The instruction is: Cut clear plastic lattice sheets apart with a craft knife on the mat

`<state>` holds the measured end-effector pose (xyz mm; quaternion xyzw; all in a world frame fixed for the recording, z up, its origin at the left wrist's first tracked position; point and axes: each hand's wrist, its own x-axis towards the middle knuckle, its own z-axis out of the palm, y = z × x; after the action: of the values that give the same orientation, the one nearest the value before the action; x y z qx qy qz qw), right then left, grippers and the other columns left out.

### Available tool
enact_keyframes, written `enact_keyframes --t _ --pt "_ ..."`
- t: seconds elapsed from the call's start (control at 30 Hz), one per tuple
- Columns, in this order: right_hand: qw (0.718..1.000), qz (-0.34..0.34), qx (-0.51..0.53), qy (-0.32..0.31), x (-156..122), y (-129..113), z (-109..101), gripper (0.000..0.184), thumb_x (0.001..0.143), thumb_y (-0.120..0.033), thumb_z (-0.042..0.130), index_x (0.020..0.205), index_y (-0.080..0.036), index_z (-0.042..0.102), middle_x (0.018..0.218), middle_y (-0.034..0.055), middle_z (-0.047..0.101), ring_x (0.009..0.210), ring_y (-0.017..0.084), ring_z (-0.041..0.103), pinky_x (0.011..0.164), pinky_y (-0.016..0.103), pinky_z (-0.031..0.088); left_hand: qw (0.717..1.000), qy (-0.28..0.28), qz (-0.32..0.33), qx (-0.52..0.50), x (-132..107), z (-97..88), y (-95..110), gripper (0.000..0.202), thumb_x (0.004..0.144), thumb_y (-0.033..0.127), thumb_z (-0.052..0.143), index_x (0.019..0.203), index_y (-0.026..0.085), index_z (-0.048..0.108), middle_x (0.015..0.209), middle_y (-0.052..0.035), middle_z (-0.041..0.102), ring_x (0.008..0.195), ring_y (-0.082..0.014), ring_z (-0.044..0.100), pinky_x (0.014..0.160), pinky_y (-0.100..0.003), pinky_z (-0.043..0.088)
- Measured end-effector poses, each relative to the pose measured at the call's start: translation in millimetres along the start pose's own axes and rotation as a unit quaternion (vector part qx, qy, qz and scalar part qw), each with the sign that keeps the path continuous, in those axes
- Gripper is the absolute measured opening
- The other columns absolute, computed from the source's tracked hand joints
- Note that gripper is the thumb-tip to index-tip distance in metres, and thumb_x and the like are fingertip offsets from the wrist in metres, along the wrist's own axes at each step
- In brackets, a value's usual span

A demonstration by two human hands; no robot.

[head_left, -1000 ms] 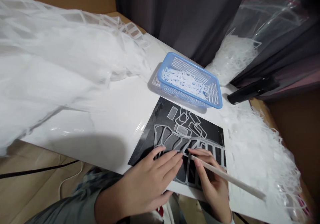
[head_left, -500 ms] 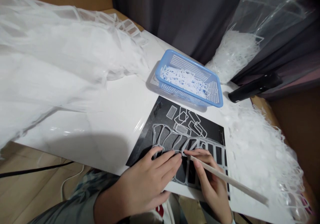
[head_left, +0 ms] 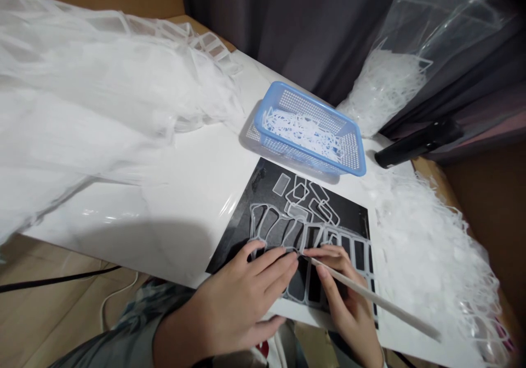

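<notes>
Right hand [head_left: 341, 280] pinches a pale stick [head_left: 382, 301] over the lattice sheet [head_left: 307, 280]

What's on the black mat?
On the black mat: loose pale pieces toward the far edge, and nearer, a sheet of joined frames. The left hand rests on the sheet; the right hand holds a pale stick over it. What the hands cover can't be seen.

Left hand [head_left: 250, 288] hides some lattice [head_left: 308, 280]; white heap [head_left: 102, 88], perhaps blurred, cut by left edge.
</notes>
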<state>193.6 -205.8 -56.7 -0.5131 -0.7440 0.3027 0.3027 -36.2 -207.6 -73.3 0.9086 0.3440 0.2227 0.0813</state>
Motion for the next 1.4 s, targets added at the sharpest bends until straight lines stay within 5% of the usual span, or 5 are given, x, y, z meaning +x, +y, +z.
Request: enact_keyframes --t 0.2,0.3,0.53,0.87,1.4 --pt "0.999 0.013 0.037 0.022 -5 2 -1 0.02 0.104 -0.02 0.05 0.114 -0.029 0.065 0.117 0.002 0.066 0.118 0.022 0.055 0.106 0.038 0.036 0.974 0.112 -0.143 -0.135 22 -8.4 6 0.024 0.1 0.032 0.053 0.118 0.019 0.06 0.112 -0.0016 0.066 0.102 -0.0188 0.057 0.092 -0.037 0.033" --pt "0.999 0.016 0.047 0.023 -6 3 -1 0.019 0.104 -0.02 0.05 0.112 -0.029 0.065 0.117 0.0018 0.066 0.119 0.021 0.055 0.106 0.037 0.036 0.97 0.105 -0.182 -0.126 33 -5.1 5 0.015 0.101 0.024 0.05 0.11 0.02 0.061 0.1 -0.0018 0.061 0.095 -0.0211 0.054 0.083 -0.037 0.033" --pt "0.996 0.043 0.071 0.015 -6 4 1 0.018 0.104 -0.022 0.05 0.109 -0.029 0.065 0.118 0.0013 0.067 0.12 0.022 0.053 0.104 0.037 0.037 0.975 0.031 -0.169 -0.144 37 3.2 2 0.017 0.102 0.019 0.045 0.089 0.02 0.057 0.093 -0.0014 0.054 0.093 -0.0208 0.05 0.081 -0.039 0.031" --pt "0.996 0.061 0.067 -0.016 -6 2 -1 0.015 0.105 -0.025 0.049 0.106 -0.029 0.064 0.125 0.0015 0.063 0.118 0.021 0.053 0.101 0.034 0.037 0.974 0.029 -0.17 -0.149 35 4.6 3 0.016 0.102 0.019 0.045 0.09 0.02 0.055 0.093 -0.0015 0.054 0.092 -0.02 0.05 0.082 -0.038 0.031" --pt "0.999 -0.024 -0.019 -0.019 1 0 0 0.019 0.104 -0.016 0.047 0.112 -0.026 0.06 0.111 0.0035 0.065 0.101 0.021 0.059 0.093 0.038 0.039 0.977 0.034 -0.13 -0.164 33 2.7 3 0.019 0.103 0.018 0.043 0.088 0.019 0.056 0.09 -0.0015 0.053 0.089 -0.019 0.048 0.082 -0.038 0.031"
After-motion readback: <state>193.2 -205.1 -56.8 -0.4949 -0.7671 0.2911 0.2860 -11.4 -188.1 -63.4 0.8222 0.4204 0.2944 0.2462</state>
